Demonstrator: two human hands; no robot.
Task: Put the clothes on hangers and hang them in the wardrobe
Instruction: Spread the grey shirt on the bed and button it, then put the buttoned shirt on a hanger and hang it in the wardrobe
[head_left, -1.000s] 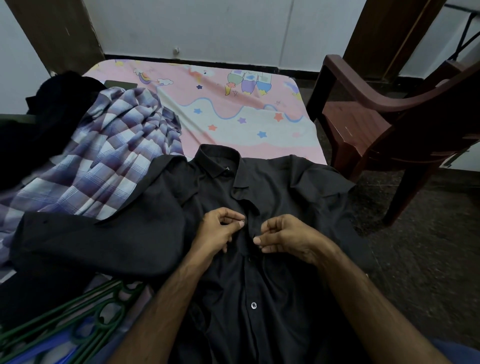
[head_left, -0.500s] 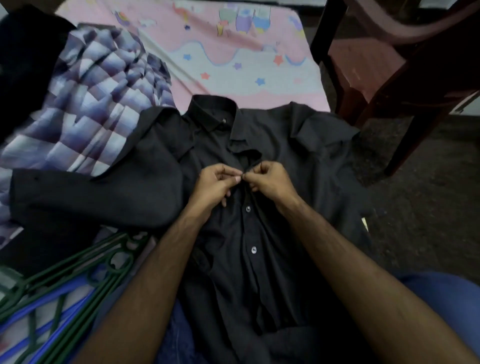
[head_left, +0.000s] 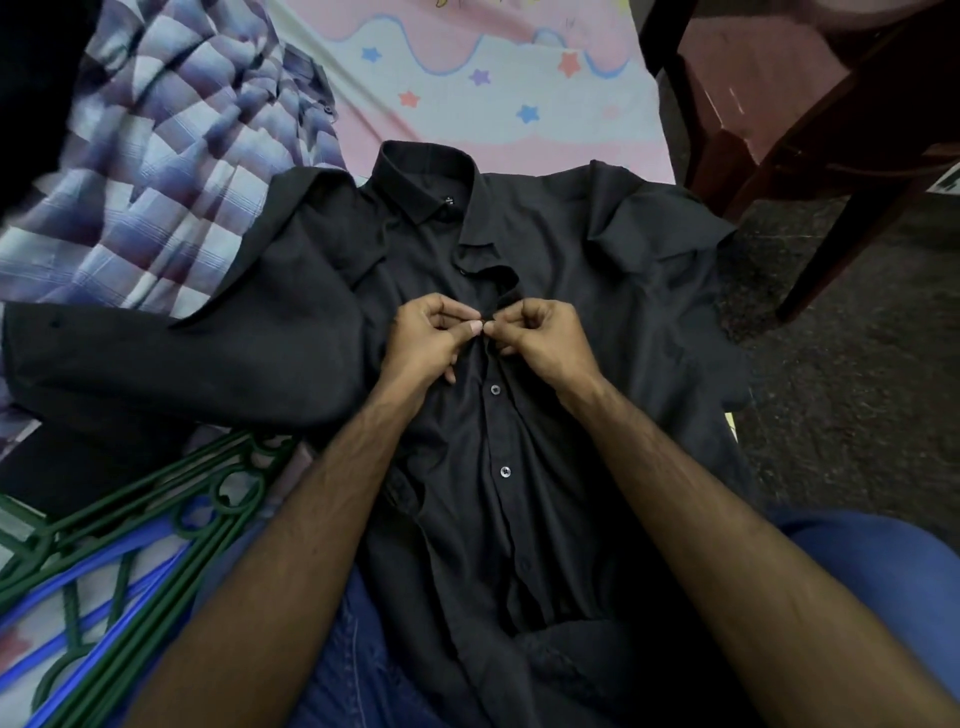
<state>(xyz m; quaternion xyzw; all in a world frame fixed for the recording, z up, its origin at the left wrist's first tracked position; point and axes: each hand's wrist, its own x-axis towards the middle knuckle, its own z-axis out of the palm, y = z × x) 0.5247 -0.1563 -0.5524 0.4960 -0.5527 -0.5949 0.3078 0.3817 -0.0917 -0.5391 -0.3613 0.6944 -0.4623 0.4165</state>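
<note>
- The black shirt (head_left: 519, 322) lies flat, collar up the bed (head_left: 519, 67), hem over the bed's near edge.
- Left hand (head_left: 431, 338) and right hand (head_left: 545, 338) each pinch its placket at an upper button.
- Hangers (head_left: 119, 535) lie unused at the near-left corner; the checked shirt (head_left: 171, 171) waits too. Hanging hasn't begun.

Matt cloth black shirt (head_left: 545, 270); glossy plastic hangers (head_left: 135, 525).

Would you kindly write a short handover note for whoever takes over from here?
Left hand and right hand both pinch the black shirt placket at a button below the collar.
The shirt lies flat on the bed; the checked shirt is beside it; green and blue hangers lie at left.
Done: two lower buttons look fastened.
Left: finish buttoning, hanger both shirts, hang them.
</note>
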